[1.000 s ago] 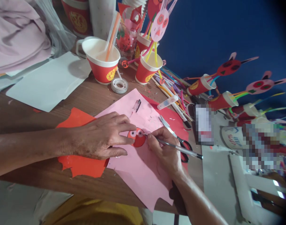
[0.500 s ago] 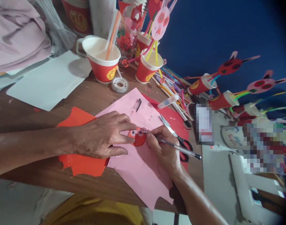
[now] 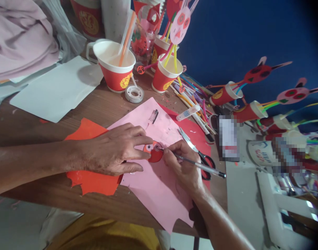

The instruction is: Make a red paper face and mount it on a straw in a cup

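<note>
My left hand [image 3: 122, 149] lies flat with fingers stretched out, its fingertips on the left edge of a small orange-red paper disc [image 3: 156, 156]. The disc has two pale eyes with dark pupils and rests on a pink paper sheet [image 3: 159, 194]. My right hand [image 3: 183, 163] is closed around a clear pen [image 3: 200, 165], whose tip meets the disc by the right-hand eye. Under my left hand and wrist is an orange paper sheet [image 3: 96, 182]. Black-handled scissors [image 3: 207, 161] lie just behind my right hand, partly covered by it. A pen cap [image 3: 153, 116] sits on the pink sheet.
Beyond the sheet stand a red and white cup [image 3: 114, 74], a tape roll [image 3: 134, 94] and a smaller cup with a pink paper face [image 3: 180, 26]. A glue tube [image 3: 188, 113], several straws and a phone [image 3: 228, 138] lie to the right. White paper [image 3: 57, 88] lies at left.
The pen tip stays by the right-hand eye, with only a slight shift. My left hand keeps its place on the disc. The whole view has moved slightly.
</note>
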A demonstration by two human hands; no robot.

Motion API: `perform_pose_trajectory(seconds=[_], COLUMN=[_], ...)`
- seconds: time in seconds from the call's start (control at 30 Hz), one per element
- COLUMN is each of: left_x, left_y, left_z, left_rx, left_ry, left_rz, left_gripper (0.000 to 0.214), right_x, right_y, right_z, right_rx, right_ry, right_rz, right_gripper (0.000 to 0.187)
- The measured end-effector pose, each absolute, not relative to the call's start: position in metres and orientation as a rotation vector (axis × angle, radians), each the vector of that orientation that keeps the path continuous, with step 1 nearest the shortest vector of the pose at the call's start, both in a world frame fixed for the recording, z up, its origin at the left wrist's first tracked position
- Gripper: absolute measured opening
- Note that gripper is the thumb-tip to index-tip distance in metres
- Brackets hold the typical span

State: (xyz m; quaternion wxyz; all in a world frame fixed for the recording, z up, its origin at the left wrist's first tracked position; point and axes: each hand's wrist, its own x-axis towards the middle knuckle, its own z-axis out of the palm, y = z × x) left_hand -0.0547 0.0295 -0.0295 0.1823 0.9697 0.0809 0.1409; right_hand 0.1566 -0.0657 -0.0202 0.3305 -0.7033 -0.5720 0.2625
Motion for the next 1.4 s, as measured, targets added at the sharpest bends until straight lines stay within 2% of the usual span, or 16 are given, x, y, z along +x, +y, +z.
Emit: perform_pose_trajectory(seconds=[0.53,1.0,1.4], left_x=[-0.0541,-0.0536,-0.0532], left_y=[0.03,0.0307,0.0307], left_z=[-0.028,-0.0285,-0.0261], left_rx=[2.716,2.71,2.698], left_ry=[0.231,0.221,0.228], left_rz=[0.398,0.413,0.412], left_gripper=[0.027,0.026,0.026], right_x=[0.1565,0.1566,0.1563], right_y=[-0.0658,-0.0646,-0.066], right_z=[-0.0189,-0.0204,-0.0185], right_rx=[-1.888,-1.881,-1.87], right_ry=[-1.475,-1.496,-1.484], right_rz=[0.652,0.676,0.675], right_gripper=[0.017,0.011,0.016])
